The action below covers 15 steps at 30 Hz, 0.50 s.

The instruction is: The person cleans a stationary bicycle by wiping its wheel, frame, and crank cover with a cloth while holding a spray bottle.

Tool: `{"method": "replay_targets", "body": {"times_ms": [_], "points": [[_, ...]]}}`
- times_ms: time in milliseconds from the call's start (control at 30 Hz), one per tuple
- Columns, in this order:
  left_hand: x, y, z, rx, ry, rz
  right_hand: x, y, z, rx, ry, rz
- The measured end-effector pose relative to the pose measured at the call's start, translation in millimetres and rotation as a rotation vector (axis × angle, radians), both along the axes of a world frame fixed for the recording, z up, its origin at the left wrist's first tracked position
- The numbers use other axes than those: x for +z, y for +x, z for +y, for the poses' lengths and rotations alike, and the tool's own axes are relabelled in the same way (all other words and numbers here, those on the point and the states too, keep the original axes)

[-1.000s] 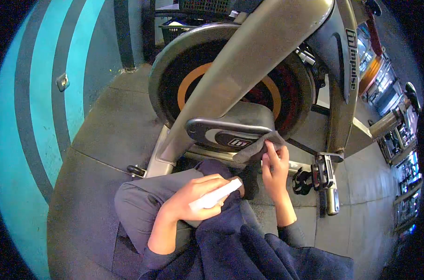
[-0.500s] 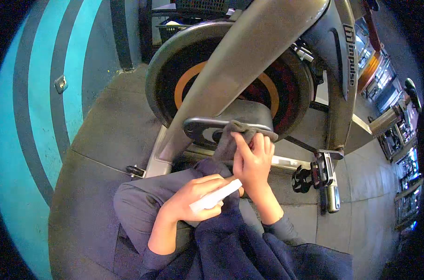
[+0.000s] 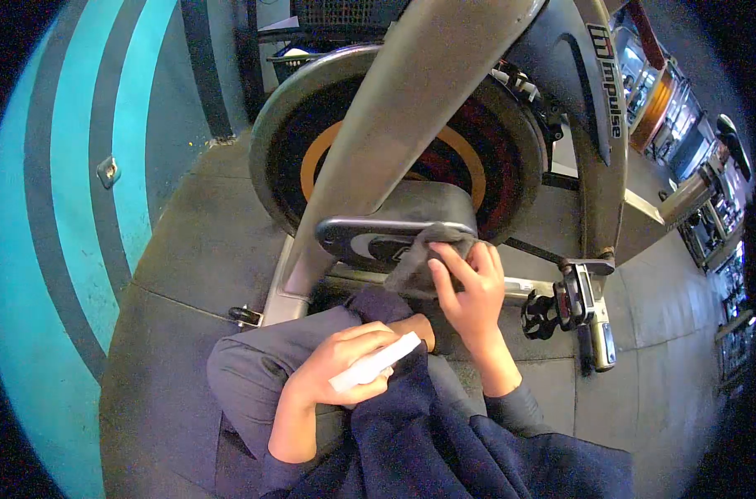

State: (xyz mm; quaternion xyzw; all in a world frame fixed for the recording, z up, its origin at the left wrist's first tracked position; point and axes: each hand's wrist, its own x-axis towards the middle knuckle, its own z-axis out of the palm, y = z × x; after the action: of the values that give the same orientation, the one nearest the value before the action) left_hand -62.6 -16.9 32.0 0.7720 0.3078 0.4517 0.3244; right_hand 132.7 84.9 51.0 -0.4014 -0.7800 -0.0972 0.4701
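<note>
My right hand (image 3: 475, 301) grips a dark grey cloth (image 3: 417, 268), bunched under the fingers. The cloth lies against the right part of the dark plastic drive cover (image 3: 357, 237) low on an exercise bike, over part of its pale marking. Lower and to the left, above my folded legs, my left hand (image 3: 332, 363) is closed around a white, flat-sided oblong object (image 3: 374, 363). Its kind cannot be made out, and the fingers hide part of it.
Behind the cover is the bike's large flywheel (image 3: 270, 158), crossed by a thick grey frame tube (image 3: 411, 108). A pedal (image 3: 575, 295) juts out on the right. A striped turquoise wall (image 3: 70, 208) stands left, and black baskets (image 3: 344, 12) are at the back.
My right hand has shifted slightly right and down along the cover with the cloth, baring more of the marking. The left hand keeps its hold on the white object. The view has shifted a little.
</note>
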Motion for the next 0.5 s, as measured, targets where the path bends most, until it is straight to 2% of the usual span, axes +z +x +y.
{"method": "replay_targets", "body": {"times_ms": [133,233,333,500], "points": [[-3.1,1.8,2.8,-0.019,-0.008,-0.010,-6.2,15.0,0.6,-0.052,-0.045,-0.006],[-3.4,4.3,3.8,0.006,0.055,0.030,-5.0,14.2,-2.0,-0.172,0.033,-0.083],[-0.6,5.0,2.1,0.008,0.022,0.025,-3.9,6.6,-1.8,-0.183,0.136,-0.093],[-0.6,3.4,3.7,-0.037,-0.037,0.034,-11.9,-12.9,0.2,-0.094,0.082,-0.083]]}}
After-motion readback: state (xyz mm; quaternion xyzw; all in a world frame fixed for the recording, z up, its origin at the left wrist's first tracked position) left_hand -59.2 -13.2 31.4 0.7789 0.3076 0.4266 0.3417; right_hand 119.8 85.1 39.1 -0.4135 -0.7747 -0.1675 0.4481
